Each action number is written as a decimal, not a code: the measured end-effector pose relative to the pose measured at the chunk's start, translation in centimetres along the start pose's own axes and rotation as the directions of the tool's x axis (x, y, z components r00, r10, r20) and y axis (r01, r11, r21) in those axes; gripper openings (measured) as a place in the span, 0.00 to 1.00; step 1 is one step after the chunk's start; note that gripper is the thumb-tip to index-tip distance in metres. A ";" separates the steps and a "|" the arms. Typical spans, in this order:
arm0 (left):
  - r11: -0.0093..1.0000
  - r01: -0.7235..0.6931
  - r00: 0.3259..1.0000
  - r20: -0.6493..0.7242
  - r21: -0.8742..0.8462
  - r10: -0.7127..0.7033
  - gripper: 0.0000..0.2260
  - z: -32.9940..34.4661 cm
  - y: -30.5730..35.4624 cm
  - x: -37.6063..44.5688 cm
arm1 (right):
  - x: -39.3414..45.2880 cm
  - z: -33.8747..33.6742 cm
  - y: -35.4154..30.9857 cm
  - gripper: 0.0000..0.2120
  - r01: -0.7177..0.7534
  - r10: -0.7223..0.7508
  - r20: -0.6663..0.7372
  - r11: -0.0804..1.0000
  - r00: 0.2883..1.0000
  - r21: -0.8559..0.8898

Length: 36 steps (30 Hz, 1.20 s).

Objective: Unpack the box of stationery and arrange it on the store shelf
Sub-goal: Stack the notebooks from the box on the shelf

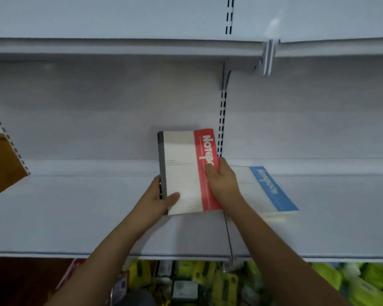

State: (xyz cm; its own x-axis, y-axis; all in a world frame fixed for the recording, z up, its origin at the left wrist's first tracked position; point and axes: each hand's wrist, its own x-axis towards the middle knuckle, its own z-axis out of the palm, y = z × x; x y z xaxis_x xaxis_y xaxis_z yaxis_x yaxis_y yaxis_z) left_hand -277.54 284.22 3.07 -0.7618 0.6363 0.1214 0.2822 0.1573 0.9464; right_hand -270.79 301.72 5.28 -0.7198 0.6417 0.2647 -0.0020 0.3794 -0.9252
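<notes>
A notebook [184, 171] with a white cover, a red band and a grey spine stands tilted over the white store shelf [75, 213]. My left hand [161, 199] grips its lower left corner, thumb on the cover. My right hand [221, 180] grips its right edge over the red band. Just to the right, a stack of blue-banded notebooks [268, 191] lies flat on the shelf, partly hidden behind my right forearm.
Another white shelf [119, 46] hangs above, with a bracket and slotted upright [222, 111] at the joint. Below the shelf edge lie several yellow-green packets [219, 281]. A brown wooden surface [0, 160] shows at the far left.
</notes>
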 end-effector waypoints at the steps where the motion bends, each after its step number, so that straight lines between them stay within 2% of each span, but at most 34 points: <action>1: 1.000 -0.004 1.000 0.018 0.004 0.004 0.21 1.2 0.9 0.5 | 0.3 -2.0 -0.1 0.11 -0.043 0.043 -0.006 0.999 0.999 -0.026; 5: 0.998 -0.048 0.995 0.094 0.051 0.043 0.15 7.1 4.6 2.1 | 1.0 -10.3 -0.5 0.14 -0.131 0.124 -0.045 0.967 0.991 -0.217; 7: 0.999 -0.026 0.990 0.136 0.048 0.020 0.15 9.9 5.5 3.0 | 1.8 -13.2 -0.1 0.14 -0.193 0.183 -0.063 0.929 0.981 -0.315; 9: 0.983 -0.021 0.990 0.144 0.181 -0.006 0.15 11.8 6.1 3.6 | 2.7 -14.9 1.0 0.16 -0.280 0.268 -0.085 0.878 0.960 -0.388; 11: 0.939 -0.022 0.992 0.122 0.342 -0.021 0.19 12.3 5.9 3.6 | 3.3 -15.5 2.6 0.18 -0.324 0.341 -0.070 0.781 0.938 -0.535; 13: 0.939 -0.029 0.984 0.173 0.343 -0.033 0.21 12.3 5.2 3.0 | 3.1 -15.5 4.0 0.18 -0.365 0.442 -0.011 0.727 0.897 -0.581; 15: 0.971 -0.048 0.952 0.305 0.234 -0.026 0.19 12.2 3.6 1.8 | 2.9 -15.4 5.1 0.17 -0.416 0.484 -0.002 0.752 0.875 -0.512; 17: 0.970 -0.115 0.908 0.418 0.213 0.016 0.24 12.3 1.5 1.0 | 3.0 -15.3 5.5 0.18 -0.458 0.488 -0.052 0.771 0.871 -0.443; 18: 0.960 -0.160 0.909 0.415 0.231 0.052 0.28 12.6 0.4 0.9 | 3.3 -15.2 5.6 0.18 -0.473 0.489 -0.074 0.778 0.869 -0.415; 20: 0.949 -0.173 0.945 0.316 0.262 0.085 0.32 13.5 -0.7 1.1 | 3.6 -14.9 5.6 0.19 -0.502 0.512 -0.071 0.792 0.856 -0.348; 23: 0.948 -0.193 0.970 0.196 0.252 0.145 0.30 14.0 -0.4 1.2 | 4.0 -14.6 5.9 0.20 -0.531 0.544 -0.007 0.816 0.839 -0.226; 28: 0.905 -0.263 0.959 0.197 0.334 0.205 0.29 13.1 -1.2 1.5 | 3.5 -14.6 6.4 0.20 -0.522 0.531 0.068 0.846 0.845 -0.110; 33: 0.905 -0.283 0.952 0.211 0.319 0.223 0.25 13.7 -1.1 0.7 | 2.5 -14.7 6.7 0.17 -0.540 0.522 0.147 0.830 0.840 0.141; 36: 0.887 -0.270 0.956 0.214 0.374 0.201 0.24 13.9 -1.7 1.0 | 1.8 -14.2 6.8 0.18 -0.538 0.499 0.229 0.827 0.836 0.163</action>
State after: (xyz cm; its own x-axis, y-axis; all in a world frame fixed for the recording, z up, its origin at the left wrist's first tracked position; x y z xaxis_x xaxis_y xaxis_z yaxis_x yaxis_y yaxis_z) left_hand -270.64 295.08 -2.60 -0.5468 0.8015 0.2420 0.6741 0.2500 0.6950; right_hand -262.22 314.91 3.30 -0.7615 0.5731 -0.3028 0.2730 -0.1402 -0.9518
